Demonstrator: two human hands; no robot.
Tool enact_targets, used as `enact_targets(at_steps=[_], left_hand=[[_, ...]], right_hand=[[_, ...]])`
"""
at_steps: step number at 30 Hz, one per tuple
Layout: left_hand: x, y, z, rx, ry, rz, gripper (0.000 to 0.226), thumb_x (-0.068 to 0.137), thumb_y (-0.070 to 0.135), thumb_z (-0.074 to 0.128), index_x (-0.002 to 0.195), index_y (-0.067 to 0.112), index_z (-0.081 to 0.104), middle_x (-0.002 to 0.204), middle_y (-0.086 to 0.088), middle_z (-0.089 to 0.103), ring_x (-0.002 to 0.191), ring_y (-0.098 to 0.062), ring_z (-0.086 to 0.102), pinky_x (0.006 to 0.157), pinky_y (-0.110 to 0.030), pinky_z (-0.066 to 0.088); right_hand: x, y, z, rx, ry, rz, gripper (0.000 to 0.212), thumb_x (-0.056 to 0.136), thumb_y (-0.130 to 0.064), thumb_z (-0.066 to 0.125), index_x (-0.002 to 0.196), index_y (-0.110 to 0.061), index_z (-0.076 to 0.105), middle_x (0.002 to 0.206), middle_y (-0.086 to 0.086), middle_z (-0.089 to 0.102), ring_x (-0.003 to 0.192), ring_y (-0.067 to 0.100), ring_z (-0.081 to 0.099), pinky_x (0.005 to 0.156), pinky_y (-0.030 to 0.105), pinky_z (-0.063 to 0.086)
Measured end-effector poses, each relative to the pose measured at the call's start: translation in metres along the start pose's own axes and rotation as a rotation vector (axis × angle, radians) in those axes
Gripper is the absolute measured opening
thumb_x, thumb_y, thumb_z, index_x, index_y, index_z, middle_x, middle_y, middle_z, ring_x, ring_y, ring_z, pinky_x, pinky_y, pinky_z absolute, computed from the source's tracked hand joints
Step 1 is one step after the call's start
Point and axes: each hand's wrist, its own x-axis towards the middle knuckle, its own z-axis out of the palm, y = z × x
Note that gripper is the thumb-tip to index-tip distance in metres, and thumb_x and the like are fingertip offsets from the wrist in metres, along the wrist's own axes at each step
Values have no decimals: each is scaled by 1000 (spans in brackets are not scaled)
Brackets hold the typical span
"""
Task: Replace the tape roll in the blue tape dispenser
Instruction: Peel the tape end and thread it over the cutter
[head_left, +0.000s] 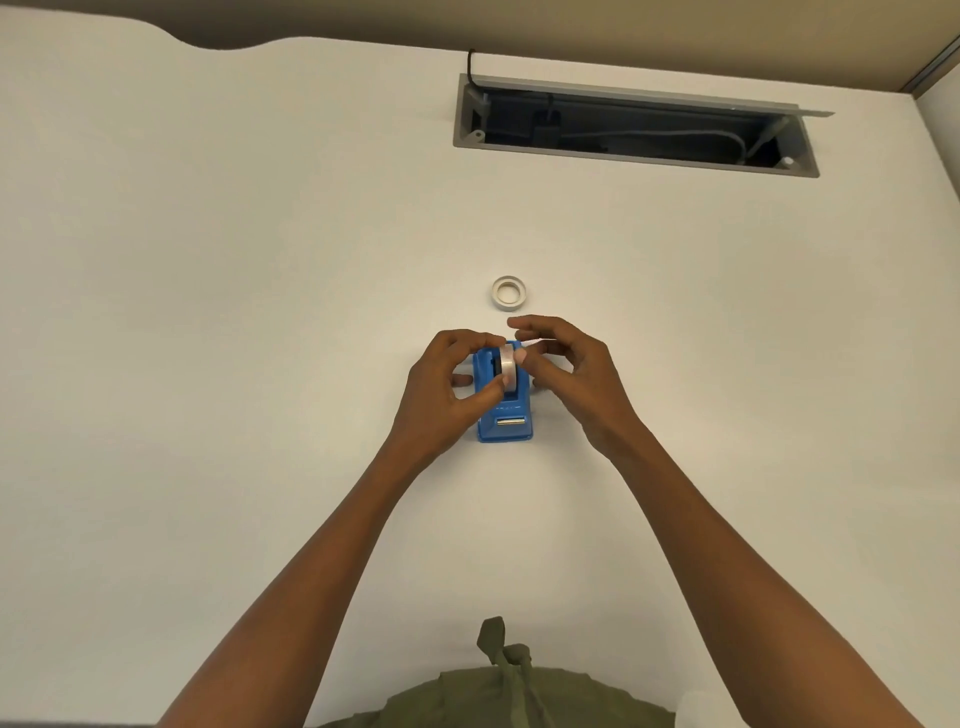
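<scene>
The blue tape dispenser (505, 422) stands on the white desk, its metal cutter facing me. A whitish tape roll (506, 369) sits upright in its cradle. My left hand (451, 387) pinches that roll between thumb and fingers from the left. My right hand (563, 376) is at the roll's right side, thumb against it, fingers pinching a loose strip of tape (535, 342) that leads off the roll's far side. A second, thinner tape ring (508, 292) lies flat on the desk just beyond the dispenser, touched by neither hand.
An open grey cable tray (636, 124) with cords inside is recessed into the desk (208, 312) at the back right. The desk's far edge curves at the top left. My green clothing shows at the bottom edge.
</scene>
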Motion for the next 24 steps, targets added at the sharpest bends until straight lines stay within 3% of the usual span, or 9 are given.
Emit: enact_targets(at_steps=[6,10,14,19,24], left_hand=[[1,-2,1,7,9,0,33,82,19,67,114,20,61,112,7,53,99,-4,55,78,-9,49],[0,-2,2,3,9,0,33,82,16,68,114,21,60,113,5,53,101,-8,55,81,-16,50],[0,-1,2,-7,16,-9,41,79,16,70,118,16,57,118,-1,55,106,-13,55,83,-22,51],[-2,2,3,-46,2,-24,57,72,31,68,123,14,50,123,-4,57,109,-14,55,83,-20,51],[-2,1,2,-55,11,12,36,76,24,70,108,27,55,114,1,57,105,-12,56,85,-30,54]], right_hand=[[-10,5,-4,-99,-20,-162,30,85,-1,61,100,-24,70,110,1,58,105,4,56,72,21,53],[-9,7,-2,-135,-8,-185,32,84,-2,60,103,-26,70,106,-7,56,102,0,56,71,14,51],[-6,7,-1,-162,-3,-172,31,85,-3,60,108,-23,69,107,-7,55,102,3,56,74,19,53],[-2,8,2,-164,-6,-141,28,87,-7,60,112,-18,68,105,-5,55,97,3,57,72,14,51],[1,8,2,-152,-4,-118,29,88,-8,59,111,-22,68,104,-6,55,91,-12,54,68,9,48]])
